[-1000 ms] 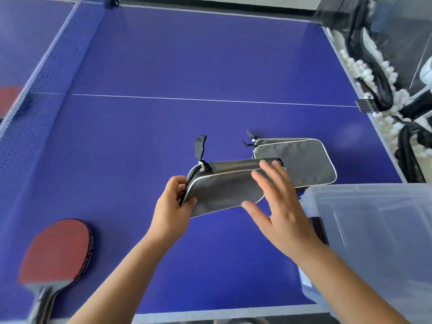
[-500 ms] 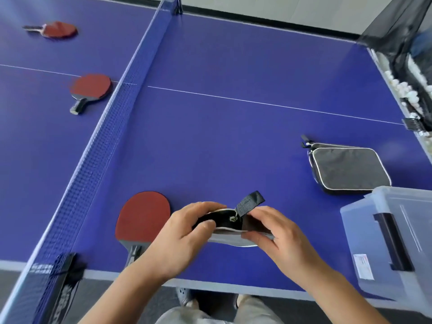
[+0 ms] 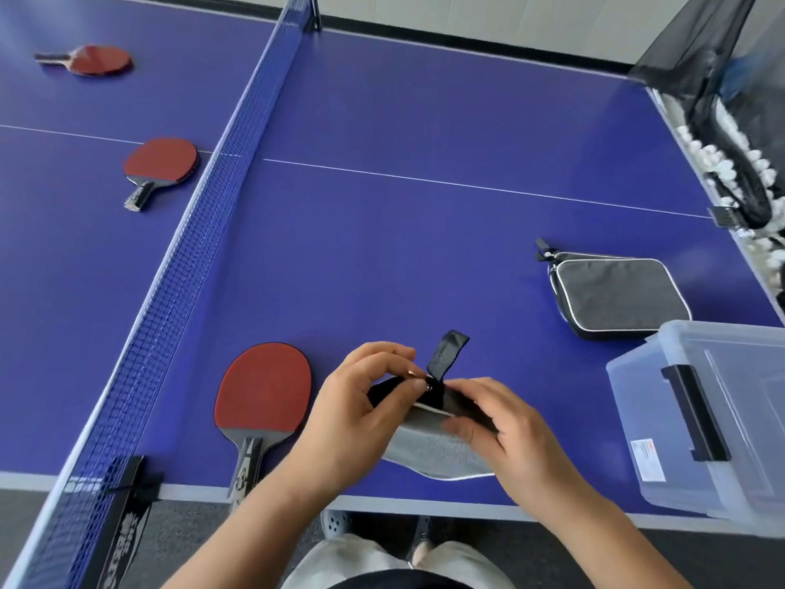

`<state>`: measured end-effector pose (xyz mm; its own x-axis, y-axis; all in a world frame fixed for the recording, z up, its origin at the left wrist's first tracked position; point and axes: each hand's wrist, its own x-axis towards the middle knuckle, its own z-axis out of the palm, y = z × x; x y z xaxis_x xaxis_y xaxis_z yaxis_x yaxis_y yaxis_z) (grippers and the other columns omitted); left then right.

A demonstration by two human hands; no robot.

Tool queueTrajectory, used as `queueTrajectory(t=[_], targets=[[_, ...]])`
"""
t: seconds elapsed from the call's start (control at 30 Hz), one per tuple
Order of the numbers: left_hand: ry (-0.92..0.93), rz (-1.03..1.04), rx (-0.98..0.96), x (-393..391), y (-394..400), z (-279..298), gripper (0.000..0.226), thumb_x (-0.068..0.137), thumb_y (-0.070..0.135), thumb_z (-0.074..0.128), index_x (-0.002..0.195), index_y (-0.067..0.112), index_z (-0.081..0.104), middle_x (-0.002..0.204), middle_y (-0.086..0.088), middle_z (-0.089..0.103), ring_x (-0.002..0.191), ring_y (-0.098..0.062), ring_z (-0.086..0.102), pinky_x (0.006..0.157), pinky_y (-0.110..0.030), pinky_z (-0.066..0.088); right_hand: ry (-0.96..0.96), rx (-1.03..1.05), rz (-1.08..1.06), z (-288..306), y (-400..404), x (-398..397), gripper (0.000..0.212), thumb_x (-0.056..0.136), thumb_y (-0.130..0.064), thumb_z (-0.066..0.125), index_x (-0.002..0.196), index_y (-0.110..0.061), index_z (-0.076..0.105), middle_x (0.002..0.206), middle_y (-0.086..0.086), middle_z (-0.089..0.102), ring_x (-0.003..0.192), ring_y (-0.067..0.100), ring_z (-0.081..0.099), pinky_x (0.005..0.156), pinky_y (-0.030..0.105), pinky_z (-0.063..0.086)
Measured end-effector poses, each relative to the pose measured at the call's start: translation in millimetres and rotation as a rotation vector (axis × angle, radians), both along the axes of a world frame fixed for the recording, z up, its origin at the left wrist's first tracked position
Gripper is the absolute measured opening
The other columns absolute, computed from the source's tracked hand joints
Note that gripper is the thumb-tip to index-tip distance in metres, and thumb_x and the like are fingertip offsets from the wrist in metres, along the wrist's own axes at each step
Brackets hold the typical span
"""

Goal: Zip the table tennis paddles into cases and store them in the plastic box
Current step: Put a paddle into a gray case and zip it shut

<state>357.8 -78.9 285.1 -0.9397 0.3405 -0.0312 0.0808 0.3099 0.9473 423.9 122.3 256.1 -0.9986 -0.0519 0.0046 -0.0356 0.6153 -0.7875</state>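
Note:
I hold a grey paddle case (image 3: 429, 450) over the near edge of the blue table. My left hand (image 3: 352, 414) pinches its zipper end beside the black loop strap (image 3: 446, 354). My right hand (image 3: 505, 435) grips the case's top edge. A red paddle (image 3: 263, 397) lies flat just left of my hands, handle toward me. A second grey case (image 3: 616, 297) lies closed at the right. The clear plastic box (image 3: 713, 418) with a black latch stands at the table's near right corner.
The net (image 3: 187, 265) crosses the table on the left. Beyond it lie two more red paddles, one close to the net (image 3: 159, 163) and one far left (image 3: 91, 59). A black ball-catching net with white balls (image 3: 730, 155) hangs off the right edge.
My view swung left, bringing the net and far paddles into sight. The case came toward me to the near edge, and both hands now hold its zipper end.

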Motion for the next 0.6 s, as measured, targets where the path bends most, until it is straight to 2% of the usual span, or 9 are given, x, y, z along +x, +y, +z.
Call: queueTrajectory(t=[0.1, 0.23, 0.37, 0.43, 0.5, 0.6], targets=[[0.173, 0.011, -0.053, 8.7, 11.1, -2.2, 0.006, 0.085, 0.029, 0.067, 0.084, 0.034, 0.065, 0.102, 0.02, 0.061, 0.1, -0.009, 0.062, 0.081, -0.01, 0.042, -0.006, -0.01, 0.003, 1.0, 9.2, 5.6, 0.031, 0.093, -0.04, 0.059, 0.121, -0.028, 0.06, 0.11, -0.016, 0.061, 0.106, 0.01, 0.061, 0.087, 0.018, 0.047], [0.223, 0.052, -0.216, 11.0, 24.7, -0.5, 0.005, 0.073, 0.031, 0.063, 0.074, 0.03, 0.068, 0.081, 0.016, 0.058, 0.084, -0.009, 0.057, 0.071, -0.013, 0.041, -0.013, -0.004, 0.019, -4.4, 21.5, 14.6, 0.032, 0.095, -0.035, 0.06, 0.124, -0.023, 0.061, 0.111, -0.015, 0.06, 0.107, 0.011, 0.06, 0.088, 0.023, 0.049], [0.168, 0.111, -0.207, 18.5, 42.4, 13.8, 0.01, 0.071, 0.022, 0.07, 0.066, 0.03, 0.066, 0.065, 0.009, 0.056, 0.06, -0.009, 0.051, 0.053, -0.012, 0.035, 0.015, -0.008, -0.008, -4.7, 30.6, 17.4, 0.031, 0.096, -0.037, 0.059, 0.125, -0.026, 0.059, 0.113, -0.016, 0.059, 0.108, 0.012, 0.06, 0.088, 0.025, 0.05], [0.166, 0.127, -0.183, 21.1, 49.1, 16.7, 0.017, 0.075, 0.018, 0.077, 0.065, 0.028, 0.067, 0.061, 0.008, 0.055, 0.056, -0.009, 0.05, 0.052, -0.011, 0.033, 0.045, 0.01, -0.013, -4.5, 33.8, 17.8, 0.03, 0.097, -0.039, 0.058, 0.125, -0.029, 0.056, 0.113, -0.018, 0.057, 0.108, 0.01, 0.06, 0.088, 0.024, 0.05], [0.141, 0.141, -0.171, 21.9, 54.3, 18.3, 0.014, 0.078, 0.017, 0.078, 0.07, 0.027, 0.072, 0.062, 0.01, 0.058, 0.057, -0.008, 0.052, 0.054, -0.01, 0.035, 0.067, 0.027, -0.015, -5.5, 38.3, 17.9, 0.029, 0.097, -0.04, 0.058, 0.124, -0.031, 0.055, 0.111, -0.02, 0.056, 0.106, 0.007, 0.059, 0.088, 0.022, 0.05], [0.007, 0.129, -0.149, 22.9, 61.0, 20.6, 0.014, 0.082, 0.014, 0.076, 0.079, 0.029, 0.078, 0.064, 0.009, 0.066, 0.054, -0.005, 0.053, 0.052, -0.013, 0.039, 0.062, 0.03, -0.021, -8.4, 46.7, 20.2, 0.033, 0.096, -0.046, 0.054, 0.125, -0.03, 0.054, 0.113, -0.019, 0.056, 0.108, 0.009, 0.059, 0.089, 0.025, 0.051]])
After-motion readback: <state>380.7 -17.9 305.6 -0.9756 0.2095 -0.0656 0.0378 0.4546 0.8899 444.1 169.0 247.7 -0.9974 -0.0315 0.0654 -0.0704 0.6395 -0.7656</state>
